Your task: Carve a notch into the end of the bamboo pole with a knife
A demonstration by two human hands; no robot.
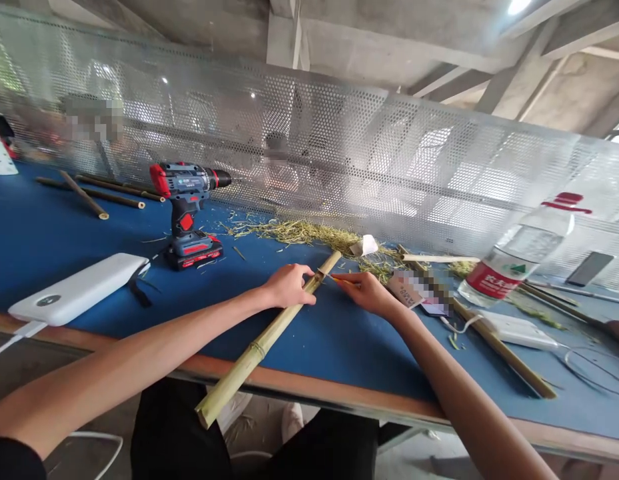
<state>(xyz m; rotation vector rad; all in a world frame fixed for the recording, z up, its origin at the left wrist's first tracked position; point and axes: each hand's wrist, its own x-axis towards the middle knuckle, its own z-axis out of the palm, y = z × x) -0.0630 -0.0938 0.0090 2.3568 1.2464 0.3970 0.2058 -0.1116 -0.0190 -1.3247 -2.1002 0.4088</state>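
Gripping the bamboo pole (269,337) w/ your left hand (288,285), you've got fingers clenched round it just below its far end. That pole lies slantwise on the blue table (49,233): far end up by the shavings, near end sticking out past the table edge toward you. Your right hand (370,292) sits just right of the pole's far end, pinched on a thin sliver (339,280) whose tip touches the pole at a dark notch; can't tell what the sliver is, too small.

Around the pole:
- Left of it, well apart, a red & grey cordless drill (188,213) stands upright on its battery, chuck pointing right.
- Further left, near the table edge, a white power bank (79,288) w/ a cable running off the table.
- Far left at the back, several thin dark sticks (96,193) lie together.
- Behind the pole's far end, a strip of pale green shavings (304,232) along the perforated metal screen (339,153), plus a small white scrap (365,245).
- Right of it, a second, longer bamboo pole (494,343) runs slantwise, crossing a blurred card.
- Further right, a clear plastic bottle (519,257) w/ red label lies tilted, & a white charger (519,330) rests just beside the second pole.
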